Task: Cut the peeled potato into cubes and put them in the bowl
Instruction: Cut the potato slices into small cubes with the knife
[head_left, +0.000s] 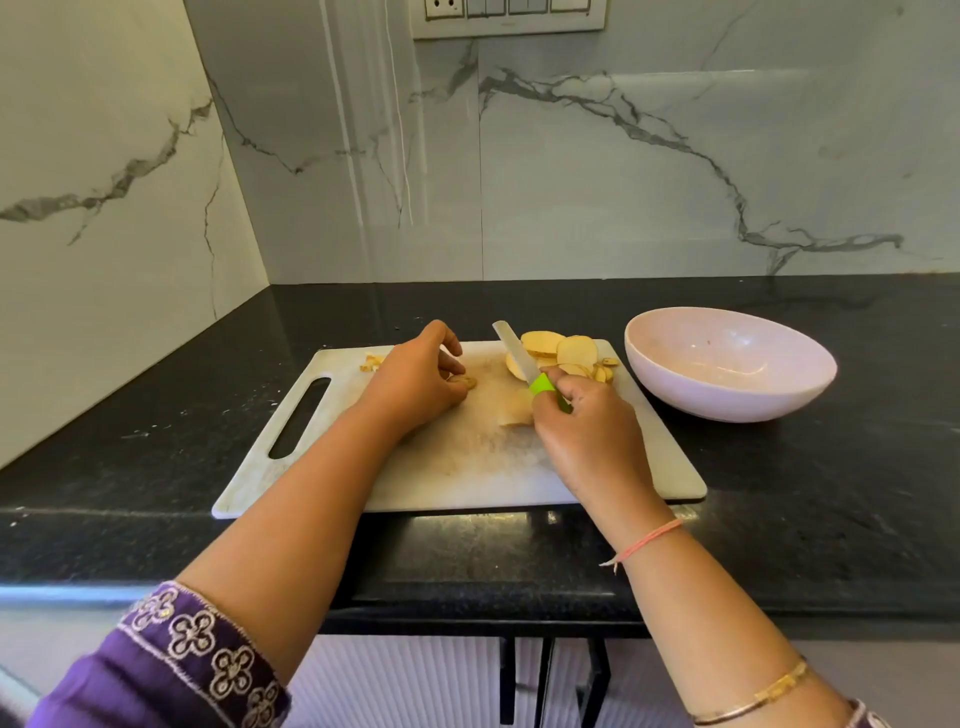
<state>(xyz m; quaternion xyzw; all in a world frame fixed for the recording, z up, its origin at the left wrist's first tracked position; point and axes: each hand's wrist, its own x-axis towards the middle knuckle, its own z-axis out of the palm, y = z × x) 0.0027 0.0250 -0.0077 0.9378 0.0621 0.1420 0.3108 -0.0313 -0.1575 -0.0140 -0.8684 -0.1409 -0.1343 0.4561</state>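
My left hand (415, 379) sits at the middle of the cutting board (467, 467), fingers curled, pinching a small potato piece (465, 382). My right hand (587, 431) grips the green handle of the knife (514, 351), blade pointing to 11 o'clock. The potato slices (561, 351) lie heaped at the board's 1 o'clock corner, touching the blade, and a thicker chunk (517, 410) lies just beside my right knuckles. Scraps (371, 362) lie near the far edge at 10 o'clock. The bowl (727, 405) stands just off the board at 2 o'clock, its pale inside faintly specked. Dark surface (779, 493) lies open at 3 and 9 o'clock. I can read no writing.
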